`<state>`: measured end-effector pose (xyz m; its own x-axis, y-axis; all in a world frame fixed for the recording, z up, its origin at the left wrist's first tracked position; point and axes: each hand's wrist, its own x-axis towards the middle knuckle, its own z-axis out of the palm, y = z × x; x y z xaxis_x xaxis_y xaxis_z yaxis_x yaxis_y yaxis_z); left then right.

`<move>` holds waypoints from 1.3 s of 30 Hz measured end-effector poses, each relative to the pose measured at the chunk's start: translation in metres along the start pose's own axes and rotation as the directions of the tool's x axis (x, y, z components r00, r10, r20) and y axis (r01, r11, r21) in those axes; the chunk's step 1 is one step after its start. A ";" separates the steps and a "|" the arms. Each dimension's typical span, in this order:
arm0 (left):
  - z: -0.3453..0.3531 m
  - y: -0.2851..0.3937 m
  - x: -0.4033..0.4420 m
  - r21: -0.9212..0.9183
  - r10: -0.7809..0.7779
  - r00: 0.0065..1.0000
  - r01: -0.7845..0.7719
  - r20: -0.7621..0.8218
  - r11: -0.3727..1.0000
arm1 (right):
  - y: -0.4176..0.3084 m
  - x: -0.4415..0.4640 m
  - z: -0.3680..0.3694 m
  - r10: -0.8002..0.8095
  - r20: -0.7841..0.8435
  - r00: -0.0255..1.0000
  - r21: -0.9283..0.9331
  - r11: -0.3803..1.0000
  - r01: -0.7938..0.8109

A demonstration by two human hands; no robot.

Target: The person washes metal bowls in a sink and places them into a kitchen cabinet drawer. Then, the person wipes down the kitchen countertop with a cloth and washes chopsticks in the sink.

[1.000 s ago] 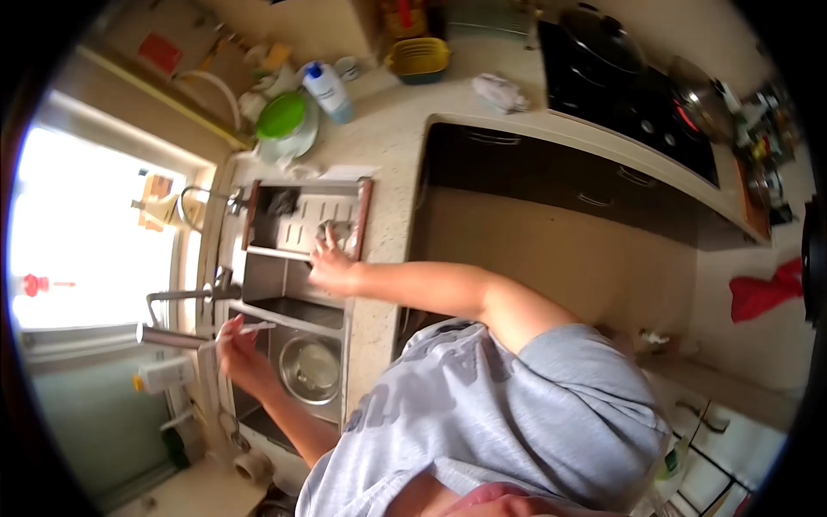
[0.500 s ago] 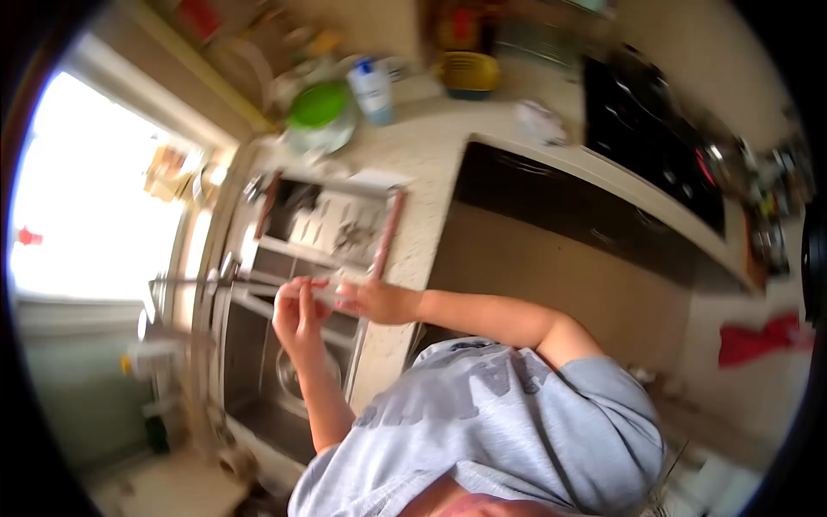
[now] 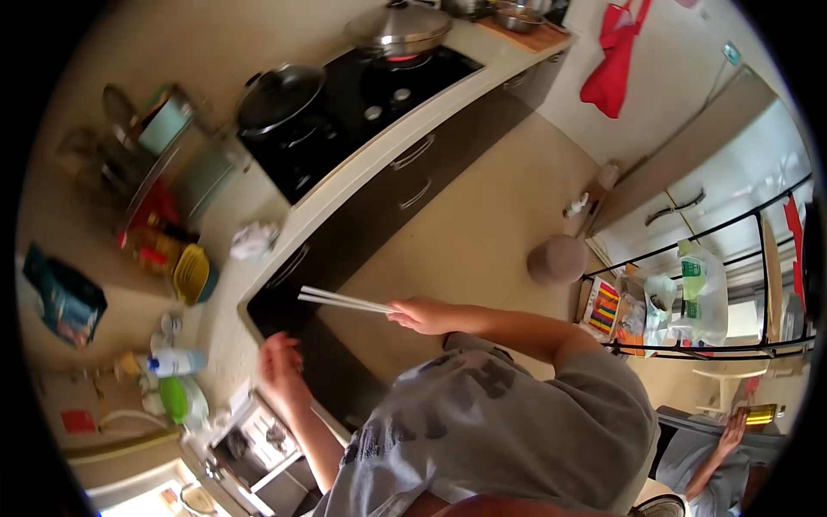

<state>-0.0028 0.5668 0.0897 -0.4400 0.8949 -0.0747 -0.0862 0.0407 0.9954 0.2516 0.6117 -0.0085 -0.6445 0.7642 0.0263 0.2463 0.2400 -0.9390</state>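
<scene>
Two thin white sticks (image 3: 345, 300), like chopsticks, are pinched at one end in my right hand (image 3: 420, 315). They point left over the dark lower cabinets and the floor. My left hand (image 3: 282, 366) is raised near the counter edge by the sink, with its fingers loosely bent and apart and nothing seen in it. The sink (image 3: 284, 493) with its slotted rack (image 3: 263, 432) lies below and left of that hand.
On the black hob (image 3: 345, 112) stand a lidded steel pot (image 3: 398, 30) and a dark lidded pan (image 3: 281, 99). A white cloth (image 3: 254, 240) lies on the counter. At right are a wire rack (image 3: 706, 351), a stool (image 3: 556, 260) and another person (image 3: 706, 461) holding a gold object.
The view has swung right, away from the sink. A second ago my left hand held a white stick; my hands then met, and now they are apart, with two sticks in my right hand.
</scene>
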 end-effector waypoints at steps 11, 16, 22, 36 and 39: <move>0.383 -0.104 -0.005 0.248 -0.182 0.502 -0.068 0.845 0.966 | 0.058 -0.106 -0.191 0.340 -0.532 0.776 0.144 0.939 -0.313; 0.489 -0.116 0.023 0.315 -0.321 0.216 0.064 0.922 0.947 | 0.091 -0.130 -0.278 0.413 -0.413 0.812 0.429 0.874 -0.226; 0.626 -0.111 0.091 0.236 -0.193 0.186 -0.245 0.963 0.941 | 0.189 -0.150 -0.377 0.642 -0.257 0.722 0.239 0.766 -0.596; 0.684 -0.241 0.135 0.546 -0.565 0.126 -0.492 0.816 0.678 | 0.301 -0.074 -0.502 0.627 -0.388 0.675 0.632 0.714 -0.301; 0.638 -0.295 0.147 0.693 -0.585 0.385 -0.513 0.714 0.507 | 0.346 -0.077 -0.490 0.682 -0.369 0.632 0.631 0.683 -0.369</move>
<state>0.5279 0.9697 -0.1774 0.5188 0.6383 -0.5687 0.8010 -0.1305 0.5843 0.7413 0.9294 -0.1673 0.0275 0.8673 -0.4970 -0.0508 -0.4953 -0.8672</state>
